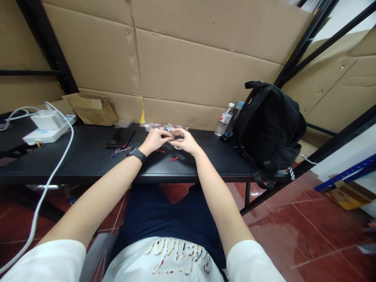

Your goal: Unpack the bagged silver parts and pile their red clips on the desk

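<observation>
My left hand (155,140) and my right hand (188,142) meet over the black table, fingertips almost touching. Both are closed in a pinch around something small; a bit of red and a thin shiny part show between them, too small to name. A pale round item (178,147) lies under my right fingers, partly hidden. Two small red cord loops, one nearer (174,159) and one farther (160,151), rest on the tabletop close to my hands. Behind the fingers are clear plastic bags (155,126) with small red pieces inside.
A dark phone-like slab (119,138) and a keyring with charms (120,151) lie left of my hands. Farther left are a white power strip (48,131) with a cable and a cardboard box (93,111). Water bottles (223,120) and a black backpack (272,125) stand right.
</observation>
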`<state>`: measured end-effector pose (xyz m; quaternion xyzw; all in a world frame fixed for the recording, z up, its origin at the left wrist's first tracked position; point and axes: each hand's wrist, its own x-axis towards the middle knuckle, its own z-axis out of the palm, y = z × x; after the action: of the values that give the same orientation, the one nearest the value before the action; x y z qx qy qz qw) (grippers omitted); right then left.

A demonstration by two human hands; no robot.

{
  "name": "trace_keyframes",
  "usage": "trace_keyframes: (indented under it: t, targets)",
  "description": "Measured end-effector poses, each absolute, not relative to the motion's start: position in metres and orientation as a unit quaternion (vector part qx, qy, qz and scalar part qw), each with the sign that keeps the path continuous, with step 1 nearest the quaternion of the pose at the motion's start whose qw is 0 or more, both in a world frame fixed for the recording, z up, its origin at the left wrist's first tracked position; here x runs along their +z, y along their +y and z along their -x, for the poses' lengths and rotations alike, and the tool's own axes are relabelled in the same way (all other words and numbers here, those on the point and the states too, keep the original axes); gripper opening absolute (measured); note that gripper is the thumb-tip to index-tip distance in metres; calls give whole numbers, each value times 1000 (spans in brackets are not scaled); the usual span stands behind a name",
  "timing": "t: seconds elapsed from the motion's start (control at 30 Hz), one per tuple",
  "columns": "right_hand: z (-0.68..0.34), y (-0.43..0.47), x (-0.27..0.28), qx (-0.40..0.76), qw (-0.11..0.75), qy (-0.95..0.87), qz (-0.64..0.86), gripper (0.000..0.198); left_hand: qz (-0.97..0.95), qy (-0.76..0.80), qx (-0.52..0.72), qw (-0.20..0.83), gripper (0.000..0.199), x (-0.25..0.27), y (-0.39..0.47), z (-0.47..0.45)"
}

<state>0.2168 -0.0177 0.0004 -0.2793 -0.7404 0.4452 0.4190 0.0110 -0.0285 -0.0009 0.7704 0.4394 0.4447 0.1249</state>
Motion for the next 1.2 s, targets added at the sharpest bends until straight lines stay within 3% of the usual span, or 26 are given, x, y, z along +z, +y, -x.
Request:
trace_keyframes:
  t: [0.9,1.2]
  targets:
    - [-218,-10,-9,435,338,-766,331,51,-796,457,384,103,23,0,-31,-14]
    - [-219,-12,-7,400,385,-770,315,55,-765,442,441,160,25,-2,-30,-15]
